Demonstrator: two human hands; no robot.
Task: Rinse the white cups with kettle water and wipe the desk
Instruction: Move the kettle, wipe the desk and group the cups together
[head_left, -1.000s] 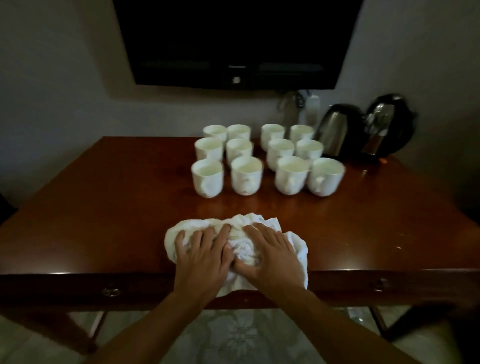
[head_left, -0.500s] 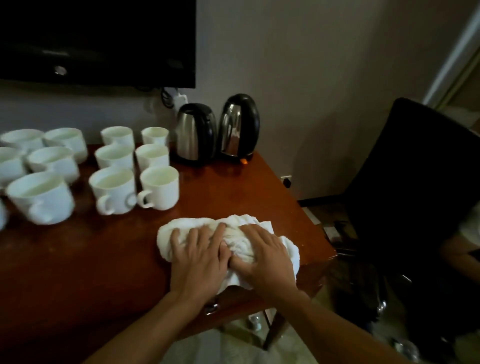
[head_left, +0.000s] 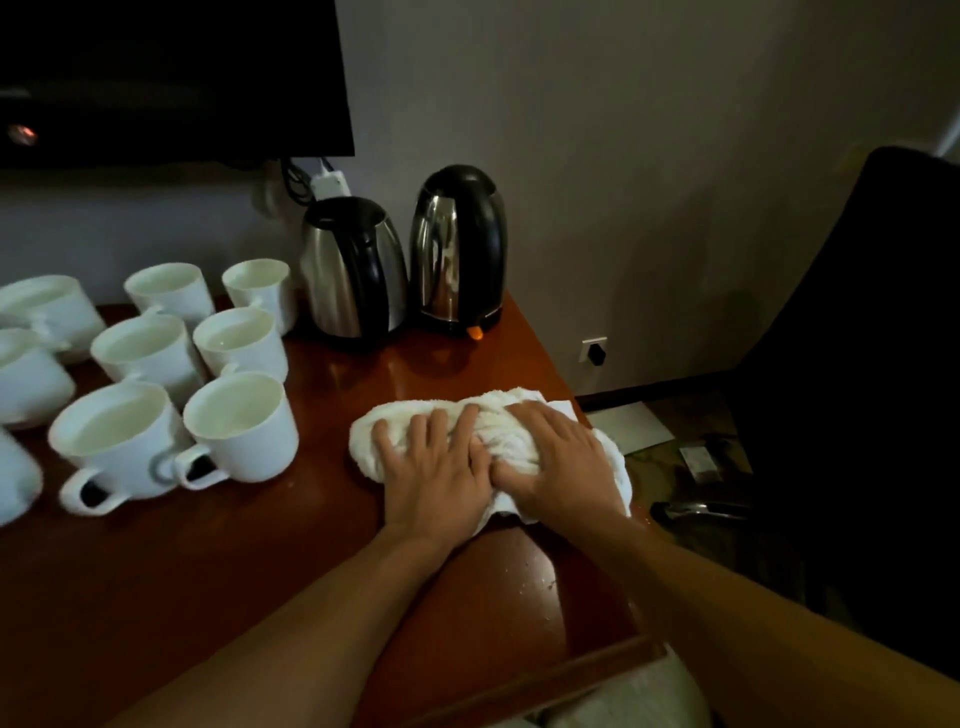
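From the head view, a crumpled white towel (head_left: 488, 436) lies bunched near the right edge of the glossy reddish-brown counter (head_left: 208, 571). The left hand (head_left: 434, 470) and right hand (head_left: 563, 462) press flat on it side by side, fingers straight and spread. White cups (head_left: 239, 426) stand clustered to the left, handles toward the front. Two steel-and-black kettles (head_left: 457, 249) stand at the back by the wall.

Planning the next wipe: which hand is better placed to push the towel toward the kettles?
Probably the right hand: it presses the towel on the side nearer the kettles, beside the left hand.
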